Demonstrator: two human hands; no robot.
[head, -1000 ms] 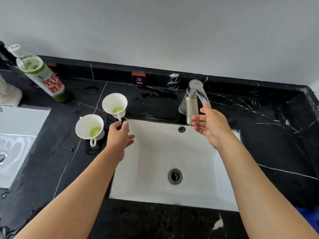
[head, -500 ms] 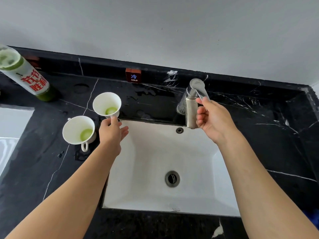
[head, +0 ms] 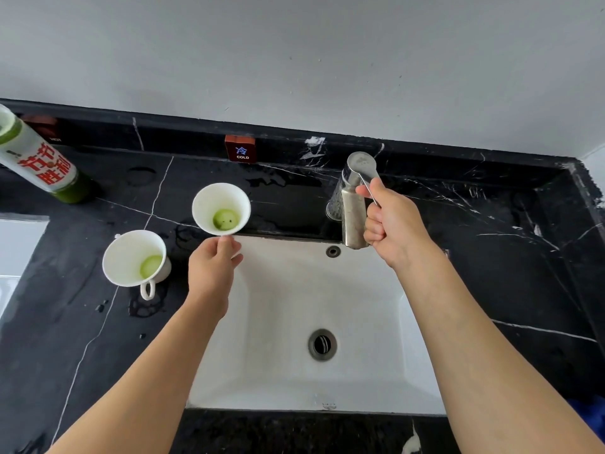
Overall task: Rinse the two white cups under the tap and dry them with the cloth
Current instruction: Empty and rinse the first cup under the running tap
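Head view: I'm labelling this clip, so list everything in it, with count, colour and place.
cups: 2, white with green dregs; one held by its handle at the sink's back left corner, one standing on the counter to its left
tap: 1, silver, behind the sink, no water visible
sink: 1, white, centre, with a metal drain
counter: 1, black with white veins, wet patches near the cups
bottle: 1, green and white with red print, far left
COLD tag: 1, brown, on the back ledge
blue item: 1, lower right edge, unidentifiable
left hand: fingers on the cup handle
right hand: closed on the tap lever
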